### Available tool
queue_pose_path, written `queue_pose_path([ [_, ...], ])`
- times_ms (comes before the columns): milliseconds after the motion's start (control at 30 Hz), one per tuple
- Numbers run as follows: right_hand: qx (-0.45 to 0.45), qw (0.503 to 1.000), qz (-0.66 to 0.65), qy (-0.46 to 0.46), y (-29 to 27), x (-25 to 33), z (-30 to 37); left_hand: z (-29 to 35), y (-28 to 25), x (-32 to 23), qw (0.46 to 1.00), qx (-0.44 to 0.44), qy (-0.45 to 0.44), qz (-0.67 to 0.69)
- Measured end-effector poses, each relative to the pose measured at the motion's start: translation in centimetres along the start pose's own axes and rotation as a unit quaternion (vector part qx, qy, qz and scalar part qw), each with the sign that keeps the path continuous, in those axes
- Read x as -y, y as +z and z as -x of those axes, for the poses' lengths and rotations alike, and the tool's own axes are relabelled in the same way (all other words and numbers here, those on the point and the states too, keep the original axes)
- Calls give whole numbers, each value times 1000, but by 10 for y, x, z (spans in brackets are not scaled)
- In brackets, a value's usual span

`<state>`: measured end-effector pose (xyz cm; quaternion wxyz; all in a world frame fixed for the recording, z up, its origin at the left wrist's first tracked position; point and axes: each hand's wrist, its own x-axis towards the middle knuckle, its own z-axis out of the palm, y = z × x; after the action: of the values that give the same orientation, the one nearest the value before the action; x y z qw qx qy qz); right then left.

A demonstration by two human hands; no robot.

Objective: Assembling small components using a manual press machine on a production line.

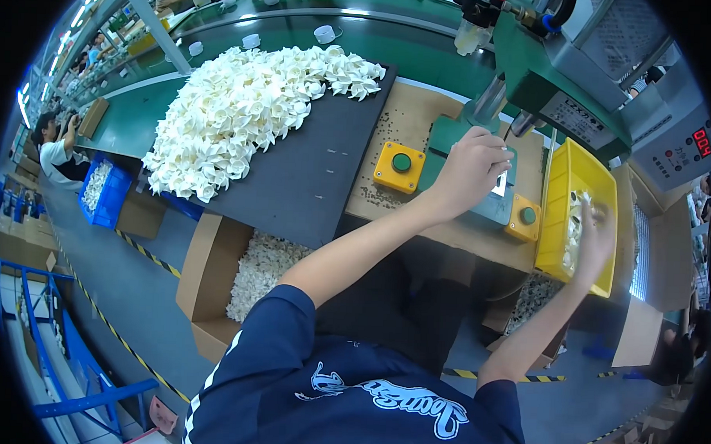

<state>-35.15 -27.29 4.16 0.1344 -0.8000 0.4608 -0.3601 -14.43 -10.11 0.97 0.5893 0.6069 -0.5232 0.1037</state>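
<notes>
My left hand [473,170] is at the green press machine [568,88], over its metal work plate [500,184]. Its fingers are pinched together below the press head; whatever they hold is too small to make out. My right hand [596,240] is inside the yellow bin [558,209] on the right, smeared by motion. White plastic pieces [575,222] lie in that bin close to its fingers, and I cannot tell whether it grips one. Two yellow button boxes with green buttons flank the plate, the left one [400,166] and the right one [525,218].
A large heap of white petal-shaped pieces [234,116] covers much of a dark board [294,181] on the left. Below it stands a cardboard box [205,279] of white bits. Behind runs a green conveyor [408,48] with small white parts. Another person [60,149] sits far left.
</notes>
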Motion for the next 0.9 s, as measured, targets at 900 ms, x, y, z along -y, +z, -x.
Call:
queue_pose_path([
  [900,175,981,-11,-82,18,59,82,60,-83,29,888,-163,-365,229],
])
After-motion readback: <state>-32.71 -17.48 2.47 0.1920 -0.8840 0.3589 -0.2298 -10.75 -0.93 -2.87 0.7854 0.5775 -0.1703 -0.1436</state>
